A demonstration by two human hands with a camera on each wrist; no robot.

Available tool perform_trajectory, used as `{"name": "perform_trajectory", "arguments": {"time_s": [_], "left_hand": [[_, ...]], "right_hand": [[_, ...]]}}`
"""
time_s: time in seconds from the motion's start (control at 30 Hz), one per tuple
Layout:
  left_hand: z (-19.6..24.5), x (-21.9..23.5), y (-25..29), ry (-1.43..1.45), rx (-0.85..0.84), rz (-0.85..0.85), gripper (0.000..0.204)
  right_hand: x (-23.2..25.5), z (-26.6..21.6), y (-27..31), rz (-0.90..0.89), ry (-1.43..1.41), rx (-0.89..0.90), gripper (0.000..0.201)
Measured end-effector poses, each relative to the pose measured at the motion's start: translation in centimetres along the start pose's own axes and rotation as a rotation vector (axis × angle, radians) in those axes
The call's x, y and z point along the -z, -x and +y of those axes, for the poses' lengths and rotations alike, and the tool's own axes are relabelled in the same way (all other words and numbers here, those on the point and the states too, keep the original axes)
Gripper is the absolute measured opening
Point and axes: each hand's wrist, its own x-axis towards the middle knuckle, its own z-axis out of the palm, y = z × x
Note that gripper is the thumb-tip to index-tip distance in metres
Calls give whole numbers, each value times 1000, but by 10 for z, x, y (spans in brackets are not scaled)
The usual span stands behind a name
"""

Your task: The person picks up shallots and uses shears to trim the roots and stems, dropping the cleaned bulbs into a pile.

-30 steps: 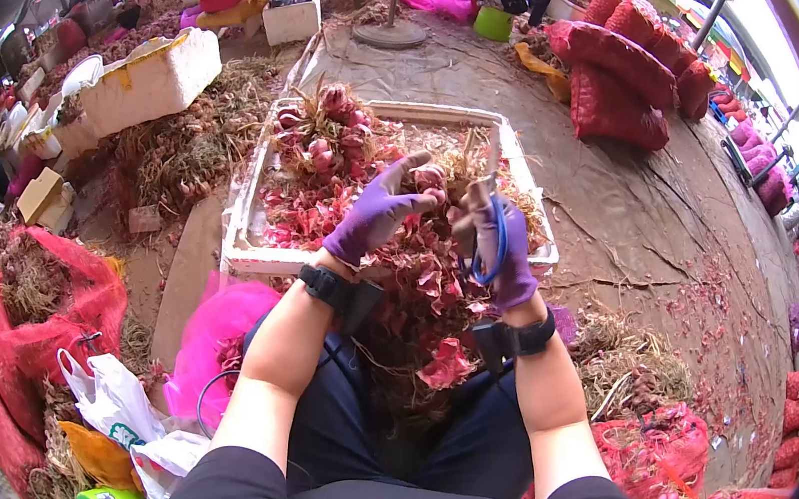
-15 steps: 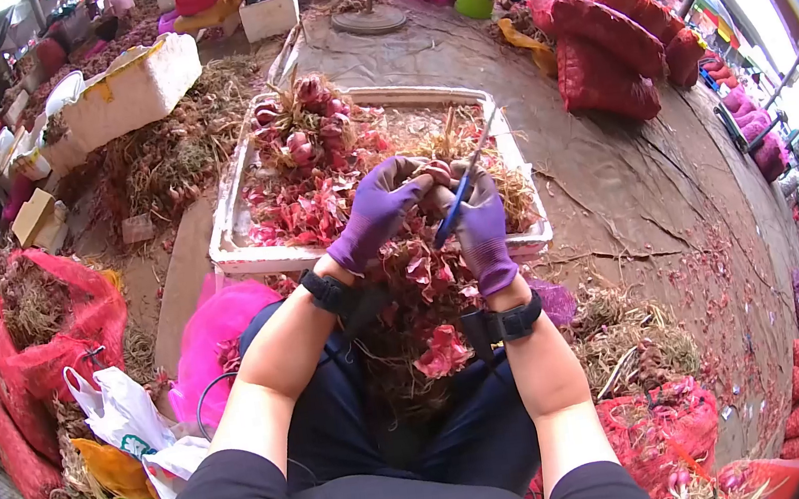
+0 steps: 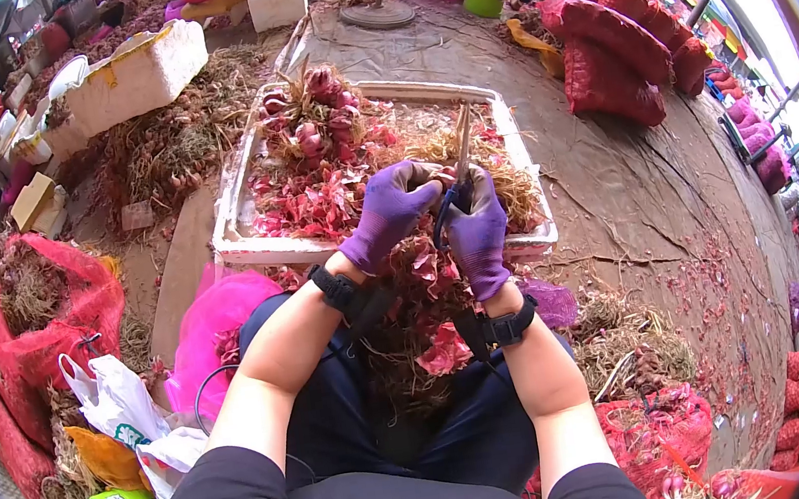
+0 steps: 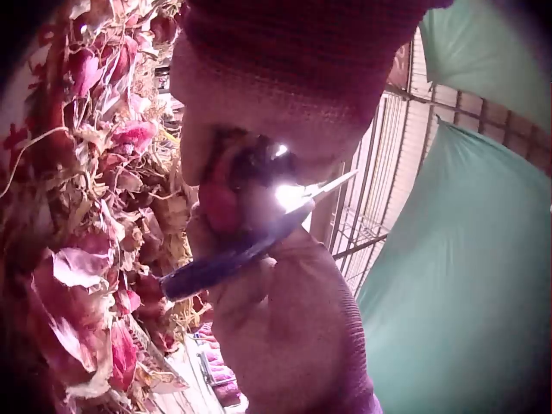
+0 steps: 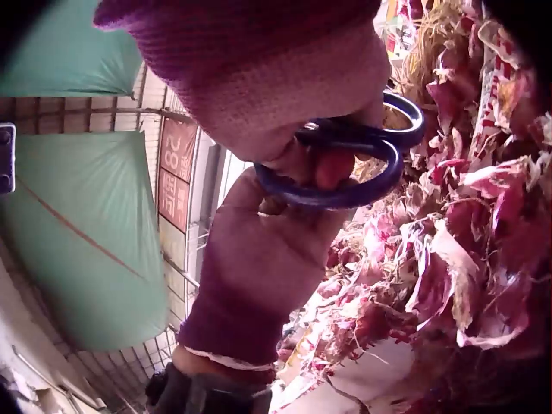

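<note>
Both hands wear purple gloves and meet over the near side of a white foam tray (image 3: 284, 257). My right hand (image 3: 478, 229) holds scissors with blue handle loops (image 5: 336, 185), and their blades (image 3: 464, 140) point away from me. Fingers curled, my left hand (image 3: 390, 215) pinches a reddish garlic bulb (image 4: 221, 194), mostly hidden by the gloves. In the left wrist view the scissors (image 4: 228, 259) cross close beside the bulb. A bunch of garlic bulbs (image 3: 317, 124) with dry stalks sits at the tray's back left, among loose red skins (image 3: 297, 202).
Papery skins (image 3: 428, 276) heap between tray and lap. Dry stalks (image 3: 629, 340) and a red net bag (image 3: 656, 433) lie at right. Pink netting (image 3: 215, 339) and white plastic bags (image 3: 116, 398) are at left. Full red sacks (image 3: 608, 71) stand farther off; people sit at the back.
My left hand's spread fingers have curled in around the bulb. Both hands have drawn together, and the scissors have turned in my right hand, blades now pointing forward.
</note>
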Motion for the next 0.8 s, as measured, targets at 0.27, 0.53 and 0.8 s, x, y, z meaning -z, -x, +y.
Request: {"name": "perform_trajectory", "arguments": {"time_s": [0.27,0.53,0.8], "left_hand": [[6,-6,3,-100,-71,41,20],[3,2,-5,415,21,-169,25],[8,7,-4,-780,-554,38,15]], "right_hand": [[0,-19,5,101,298,198,32],[12,-26,-4,32,252,71,30],[14,-37,-3,-11,285,75,34]]}}
